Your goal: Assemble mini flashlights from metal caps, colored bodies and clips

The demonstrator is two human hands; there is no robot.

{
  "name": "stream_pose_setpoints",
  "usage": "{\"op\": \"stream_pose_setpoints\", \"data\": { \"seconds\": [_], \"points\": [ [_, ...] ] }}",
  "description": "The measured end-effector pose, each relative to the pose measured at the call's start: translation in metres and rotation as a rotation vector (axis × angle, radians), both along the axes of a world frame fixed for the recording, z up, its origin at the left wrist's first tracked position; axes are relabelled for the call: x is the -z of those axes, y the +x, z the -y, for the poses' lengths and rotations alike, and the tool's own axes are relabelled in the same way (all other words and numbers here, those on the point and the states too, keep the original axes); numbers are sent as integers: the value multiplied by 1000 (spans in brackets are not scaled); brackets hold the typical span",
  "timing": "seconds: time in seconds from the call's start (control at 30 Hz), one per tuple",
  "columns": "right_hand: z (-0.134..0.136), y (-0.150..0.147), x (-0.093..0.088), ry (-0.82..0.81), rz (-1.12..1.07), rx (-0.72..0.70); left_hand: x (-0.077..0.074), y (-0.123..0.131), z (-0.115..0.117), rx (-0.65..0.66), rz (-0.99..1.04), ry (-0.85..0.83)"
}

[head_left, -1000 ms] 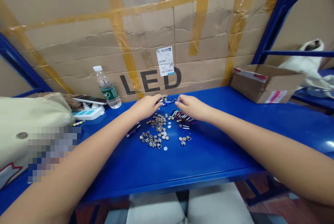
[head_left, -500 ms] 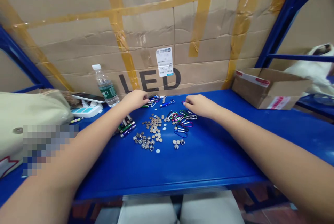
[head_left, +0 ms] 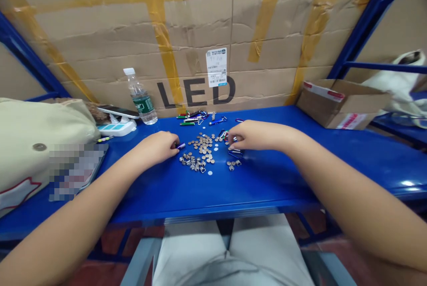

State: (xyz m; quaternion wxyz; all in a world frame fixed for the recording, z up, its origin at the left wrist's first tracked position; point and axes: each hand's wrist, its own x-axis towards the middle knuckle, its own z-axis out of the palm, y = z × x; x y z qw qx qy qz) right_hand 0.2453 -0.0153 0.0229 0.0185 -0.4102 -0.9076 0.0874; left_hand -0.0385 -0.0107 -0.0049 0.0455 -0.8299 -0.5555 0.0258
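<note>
My left hand (head_left: 163, 146) is closed on a small purple-blue tube (head_left: 181, 146), left of the coin-like discs. My right hand (head_left: 240, 135) is bent down over the pile of carabiners (head_left: 235, 153), fingers pinched; what they hold, if anything, is too small to tell. Between the hands lie many round discs (head_left: 204, 144) and, nearer me, a cluster of small metal end pieces (head_left: 192, 161). A few more metal pieces (head_left: 231, 165) sit below my right hand. Behind them is a group of coloured tubes with clips (head_left: 193, 118), with a blue tube (head_left: 217, 121) beside it.
A water bottle (head_left: 143, 101) and a white power strip (head_left: 118, 127) with a phone (head_left: 117, 111) stand back left, near a cream bag (head_left: 43, 139). An open cardboard box (head_left: 343, 103) is at the back right of the blue table (head_left: 213, 192). Taped cardboard rises behind.
My left hand has moved from the back tube group toward me, to the near-left tubes. My right hand has come down onto the carabiners. The view has shifted slightly.
</note>
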Motion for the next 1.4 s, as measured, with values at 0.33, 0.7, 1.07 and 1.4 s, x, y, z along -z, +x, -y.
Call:
{"op": "stream_pose_setpoints", "data": {
  "seconds": [0.33, 0.7, 1.07, 1.4],
  "points": [
    [12, -57, 26, 30, 55, -51, 4, 17, 16, 242, 462, 106],
    [11, -34, 26, -112, -393, 34, 17, 24, 21, 327, 544, 26],
    [-4, -36, 48, 15, -163, 35, 17, 24, 22, 298, 566, -6],
    [-8, -13, 32, 20, -227, 49, 15, 23, 23, 303, 576, 13]
  ]
}}
